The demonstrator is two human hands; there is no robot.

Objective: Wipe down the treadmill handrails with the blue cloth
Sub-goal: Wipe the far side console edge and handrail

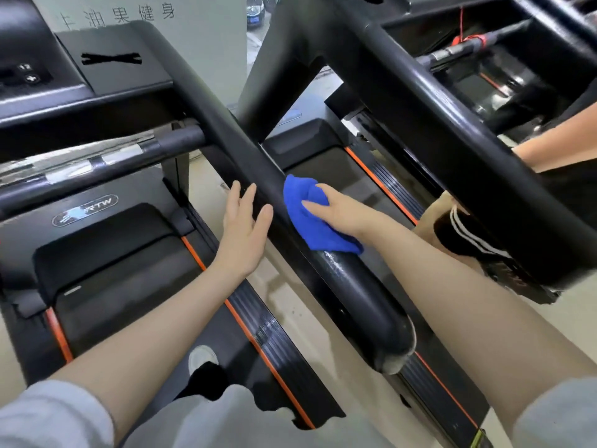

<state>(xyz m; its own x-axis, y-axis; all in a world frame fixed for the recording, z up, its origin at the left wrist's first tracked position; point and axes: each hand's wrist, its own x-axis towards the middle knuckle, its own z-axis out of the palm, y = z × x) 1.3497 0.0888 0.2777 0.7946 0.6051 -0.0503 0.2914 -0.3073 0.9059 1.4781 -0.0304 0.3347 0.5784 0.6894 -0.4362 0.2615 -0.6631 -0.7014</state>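
Two hands worked at one black handrail (326, 253) that ran diagonally through the view: the right hand (339, 210) pressed the bunched blue cloth (310, 221) against the rail's right side, fingers curled into it, while the left hand (247, 227) lay open with straight fingers resting on the rail's left side. The cloth's underside was hidden behind the rail. A second person's forearm (555, 150) at the right edge was cut off behind another treadmill's thick rail (452, 150), its hand unseen.
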